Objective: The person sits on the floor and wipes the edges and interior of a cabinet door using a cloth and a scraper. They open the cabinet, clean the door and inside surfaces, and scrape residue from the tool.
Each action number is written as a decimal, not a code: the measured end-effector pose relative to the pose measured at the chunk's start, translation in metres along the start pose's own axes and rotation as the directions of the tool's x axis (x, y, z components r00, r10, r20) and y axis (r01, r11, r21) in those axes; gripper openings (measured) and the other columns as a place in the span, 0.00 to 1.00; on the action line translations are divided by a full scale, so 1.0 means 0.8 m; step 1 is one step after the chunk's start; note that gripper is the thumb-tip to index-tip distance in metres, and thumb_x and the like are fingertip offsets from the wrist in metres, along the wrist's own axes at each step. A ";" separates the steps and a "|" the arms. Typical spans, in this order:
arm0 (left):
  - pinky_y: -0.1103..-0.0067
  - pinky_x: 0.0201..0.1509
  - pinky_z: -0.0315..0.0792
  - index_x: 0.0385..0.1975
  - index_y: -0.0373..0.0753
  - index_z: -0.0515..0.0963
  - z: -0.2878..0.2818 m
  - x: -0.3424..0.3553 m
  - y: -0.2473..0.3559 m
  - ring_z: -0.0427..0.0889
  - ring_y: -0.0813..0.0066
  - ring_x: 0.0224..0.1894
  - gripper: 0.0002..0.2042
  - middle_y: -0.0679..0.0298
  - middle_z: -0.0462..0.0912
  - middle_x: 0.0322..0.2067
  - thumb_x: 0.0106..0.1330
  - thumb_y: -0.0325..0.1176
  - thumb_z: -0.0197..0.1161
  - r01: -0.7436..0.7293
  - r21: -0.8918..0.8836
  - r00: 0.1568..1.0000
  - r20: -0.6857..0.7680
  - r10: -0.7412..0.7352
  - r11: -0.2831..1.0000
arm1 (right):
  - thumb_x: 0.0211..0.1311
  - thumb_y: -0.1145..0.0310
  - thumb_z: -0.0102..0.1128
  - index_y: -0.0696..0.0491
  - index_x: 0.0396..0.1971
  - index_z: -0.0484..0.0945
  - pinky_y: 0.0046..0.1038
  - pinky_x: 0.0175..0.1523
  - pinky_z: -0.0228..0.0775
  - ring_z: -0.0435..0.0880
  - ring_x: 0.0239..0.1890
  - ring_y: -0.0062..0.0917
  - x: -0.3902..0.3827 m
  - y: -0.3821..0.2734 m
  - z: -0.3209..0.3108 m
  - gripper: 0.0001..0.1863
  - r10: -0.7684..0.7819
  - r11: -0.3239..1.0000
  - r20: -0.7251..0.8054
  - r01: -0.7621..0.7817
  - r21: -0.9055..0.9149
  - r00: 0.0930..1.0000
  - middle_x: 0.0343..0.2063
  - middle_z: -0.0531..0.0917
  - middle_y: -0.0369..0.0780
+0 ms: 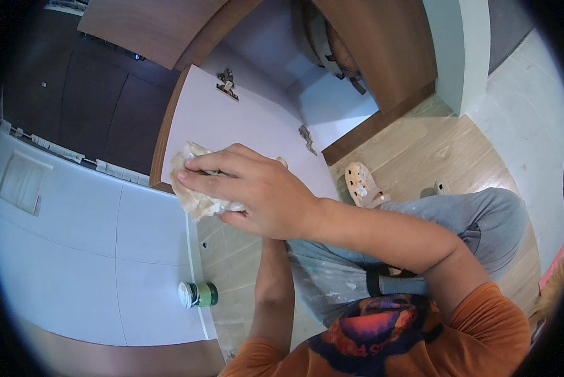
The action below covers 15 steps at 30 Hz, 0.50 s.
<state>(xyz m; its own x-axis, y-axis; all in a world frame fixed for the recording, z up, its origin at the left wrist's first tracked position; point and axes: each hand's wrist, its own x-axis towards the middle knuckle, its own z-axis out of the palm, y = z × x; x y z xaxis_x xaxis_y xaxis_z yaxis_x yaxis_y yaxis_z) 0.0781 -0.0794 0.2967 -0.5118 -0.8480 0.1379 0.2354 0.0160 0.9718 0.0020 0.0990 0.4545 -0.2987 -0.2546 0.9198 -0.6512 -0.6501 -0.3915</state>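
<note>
Cream crumpled cloth point(198, 204), visible length roughly vertical in view, right grip point(266, 191) clasping it, left grip hidden

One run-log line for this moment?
right hand: gripping crumpled cloth at cabinet door edge | left hand: hidden behind right, grip unseen | cabinet door: open

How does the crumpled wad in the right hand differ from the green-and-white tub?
The crumpled wad is irregular and creased; the tub is rounded and regular. The crumpled wad is mostly off-white; the tub combines green, white and a dark tone. The crumpled wad is gripped by the right hand; the tub sits apart from it. Both show some whitish colour.
</note>
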 end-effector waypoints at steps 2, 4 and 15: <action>0.71 0.58 0.74 0.53 0.38 0.75 -0.002 -0.006 0.017 0.81 0.69 0.52 0.16 0.58 0.81 0.49 0.78 0.43 0.54 0.006 -0.038 1.000 0.008 -0.006 0.999 | 0.51 0.73 0.72 0.47 0.62 0.77 0.33 0.60 0.75 0.78 0.55 0.35 -0.001 0.005 0.000 0.34 -0.012 1.000 0.002 0.012 -0.004 1.000 0.58 0.79 0.38; 0.71 0.59 0.74 0.53 0.38 0.75 0.004 -0.011 0.048 0.81 0.69 0.52 0.16 0.58 0.81 0.49 0.78 0.43 0.54 0.007 -0.111 0.999 0.034 -0.004 0.994 | 0.46 0.76 0.73 0.46 0.63 0.78 0.31 0.58 0.76 0.79 0.54 0.35 -0.001 0.004 0.000 0.37 -0.032 0.999 -0.027 0.032 0.009 0.999 0.58 0.80 0.38; 0.71 0.61 0.74 0.51 0.38 0.75 0.063 0.012 0.295 0.80 0.69 0.52 0.14 0.58 0.79 0.49 0.79 0.42 0.51 -0.656 0.043 0.754 -0.001 0.657 0.753 | 0.46 0.78 0.70 0.47 0.59 0.81 0.32 0.54 0.78 0.81 0.52 0.35 0.024 0.009 0.012 0.34 -0.060 0.997 -0.143 0.066 0.044 0.988 0.57 0.81 0.37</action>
<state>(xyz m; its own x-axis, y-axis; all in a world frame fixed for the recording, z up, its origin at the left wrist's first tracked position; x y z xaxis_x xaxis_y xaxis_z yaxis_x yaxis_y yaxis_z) 0.0873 -0.0573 0.5371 -0.2306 -0.6292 0.7423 0.4778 0.5913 0.6497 -0.0017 0.0825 0.4697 -0.3561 -0.1104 0.9279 -0.6385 -0.6963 -0.3279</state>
